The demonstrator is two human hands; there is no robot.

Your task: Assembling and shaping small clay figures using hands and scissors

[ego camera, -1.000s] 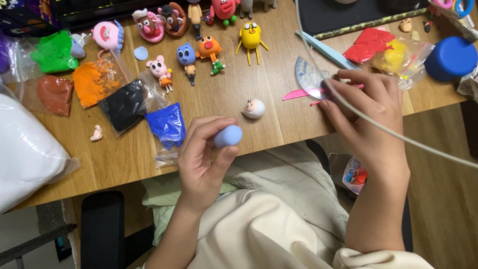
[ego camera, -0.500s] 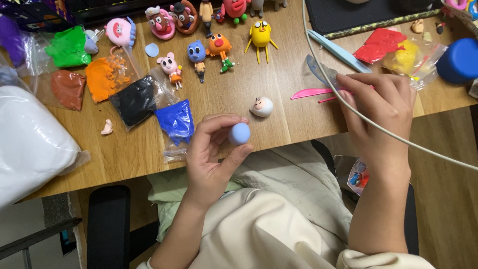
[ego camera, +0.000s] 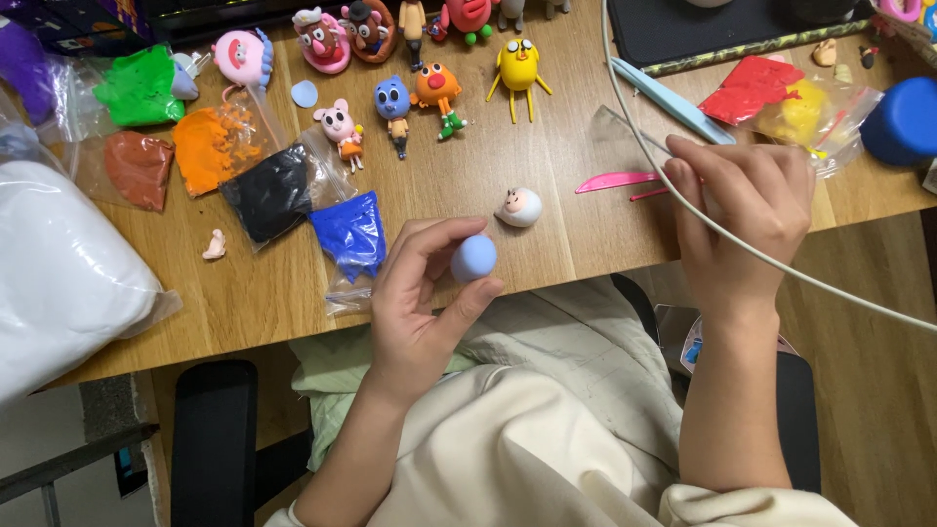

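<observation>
**Ball in left hand, tool side on the right**

Ball (ego camera: 474, 259) of pale blue clay sits mid-frame, just below the wooden table's (ego camera: 576, 244) front edge, pinched between thumb and fingertips of the left hand (ego camera: 422, 303). Grip is a light fingertip pinch, palm up, ball fully exposed on its upper side. Being round, it has no long axis, so approach direction isn't constrained by shape.

Right hand (ego camera: 747, 220) is at right of centre, well apart from the ball, fingers curled down onto the table edge. It looks closed around something thin, possibly a clear plastic piece (ego camera: 625, 132) near its knuckles, but I cannot tell what it actually grips. A pink modelling tool (ego camera: 617, 182) lies just left of it, long axis roughly horizontal, tip pointing toward frame centre. A pale blue tool (ego camera: 669, 100) lies above that, running diagonally toward the upper left.

Key relation: ball lies left and slightly below the right hand; the pink tool lies between them, nearer the right hand.

Nearby:
- small white clay head (ego camera: 520, 207), just above and right of the ball, apart from it
- blue clay bag (ego camera: 353, 232) left of the left hand's fingers, black one (ego camera: 271, 200) beside it
- finished figures along the top edge, yellow one (ego camera: 517, 66) near top centre
- white cable (ego camera: 830, 288) crossing over the right hand
</observation>
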